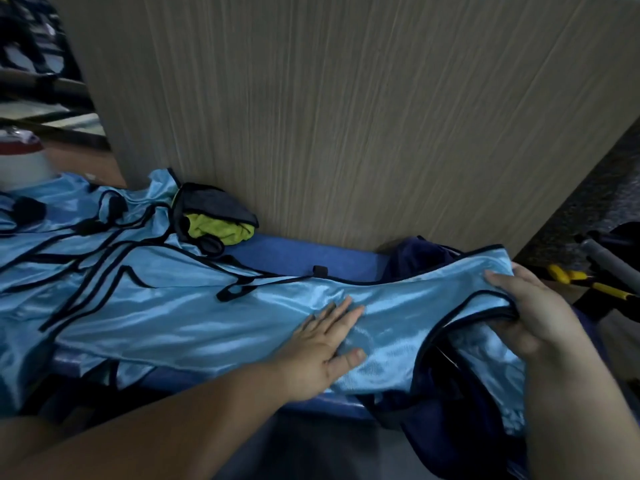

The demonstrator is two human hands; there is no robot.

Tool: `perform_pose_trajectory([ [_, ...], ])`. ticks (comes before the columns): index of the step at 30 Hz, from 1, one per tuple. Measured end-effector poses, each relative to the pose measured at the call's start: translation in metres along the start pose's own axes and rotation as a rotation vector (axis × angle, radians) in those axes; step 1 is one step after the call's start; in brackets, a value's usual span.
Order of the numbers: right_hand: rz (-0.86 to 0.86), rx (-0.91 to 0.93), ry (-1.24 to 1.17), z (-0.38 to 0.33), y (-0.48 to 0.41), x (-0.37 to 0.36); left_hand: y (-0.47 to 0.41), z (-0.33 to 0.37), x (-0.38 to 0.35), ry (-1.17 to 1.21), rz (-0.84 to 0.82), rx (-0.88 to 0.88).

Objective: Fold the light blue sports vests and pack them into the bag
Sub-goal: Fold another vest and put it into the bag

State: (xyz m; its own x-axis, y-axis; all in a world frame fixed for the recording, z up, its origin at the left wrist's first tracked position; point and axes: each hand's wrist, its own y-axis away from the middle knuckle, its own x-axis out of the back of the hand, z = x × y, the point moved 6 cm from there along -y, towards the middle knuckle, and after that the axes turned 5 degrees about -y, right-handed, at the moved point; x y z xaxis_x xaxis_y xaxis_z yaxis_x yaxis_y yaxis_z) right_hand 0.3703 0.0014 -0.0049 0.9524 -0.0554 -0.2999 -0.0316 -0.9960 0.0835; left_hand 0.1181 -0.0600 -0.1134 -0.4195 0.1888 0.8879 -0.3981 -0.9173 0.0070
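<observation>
A light blue sports vest [214, 317] with dark trim lies stretched across the blue surface [294, 258]. My left hand [323, 344] presses flat on its middle, fingers straight. My right hand [540, 313] grips the vest's right end, thumb on top and fingers curled under the trimmed edge. That end hangs over a dark navy bag [446, 420] at the lower right. More light blue vests [69, 230] lie heaped at the left.
A wood-grain panel [346, 116] stands upright right behind the surface. A small dark pouch with yellow-green cloth [221, 226] sits against it. A white and red container [20, 161] stands far left. Yellow-handled gear [588, 285] lies at the right.
</observation>
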Motion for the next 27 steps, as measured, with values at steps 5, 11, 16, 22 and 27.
perform_pose_trajectory([
  [5, 0.03, 0.043, -0.103, 0.009, 0.001, -0.039, 0.0, -0.002, 0.02, 0.57, 0.041, 0.122],
  [11, 0.019, 0.056, -0.123, 0.038, 0.007, -0.112, -0.008, -0.05, 0.056, 0.324, 0.213, 0.396],
  [16, 0.001, 0.026, -0.145, 0.05, 0.007, -0.139, 0.003, -0.106, 0.092, -0.34, 0.068, 0.551],
  [22, -0.069, 0.02, -0.076, 0.067, 0.011, -0.17, 0.001, -0.121, 0.118, -0.316, 0.24, 0.37],
  [27, -0.425, -0.136, 0.035, 0.098, 0.03, -0.209, 0.008, -0.113, 0.112, 0.409, 0.51, 0.41],
])
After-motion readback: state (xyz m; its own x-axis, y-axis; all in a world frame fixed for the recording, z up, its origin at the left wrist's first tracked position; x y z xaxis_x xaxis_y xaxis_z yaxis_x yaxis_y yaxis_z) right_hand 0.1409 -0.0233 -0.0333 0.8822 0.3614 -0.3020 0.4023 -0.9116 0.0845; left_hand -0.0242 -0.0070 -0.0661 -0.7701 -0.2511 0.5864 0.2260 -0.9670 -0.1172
